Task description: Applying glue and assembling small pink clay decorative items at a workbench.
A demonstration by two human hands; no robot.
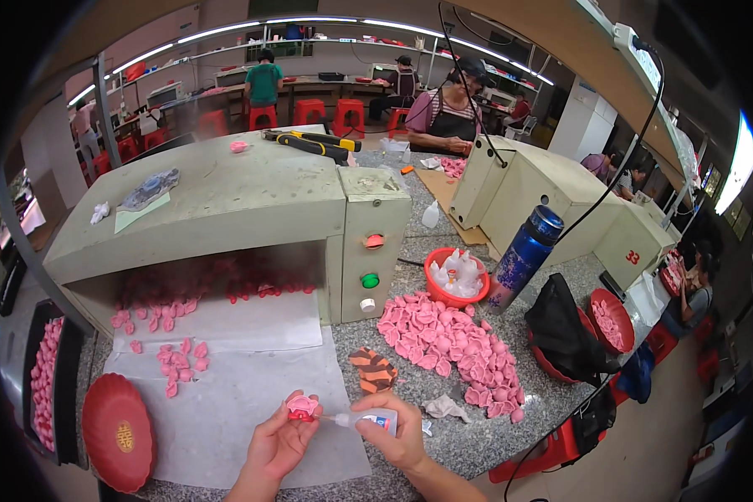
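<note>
My left hand pinches a small pink shell-shaped piece with a glossy red lower edge. In my right hand is a small white squeeze bottle with a thin nozzle, held on its side. The nozzle points at the pink piece; whether it touches cannot be made out. Both hands are over a white paper sheet. Ahead and to the right lies a heap of pink pieces. More loose pink pieces lie on the sheet, running back into a grey-green machine's opening.
A red dish stands at the left, past it a black tray. Behind the heap are a red bowl of small bottles and a blue flask. Pliers lie atop the machine. A co-worker sits across.
</note>
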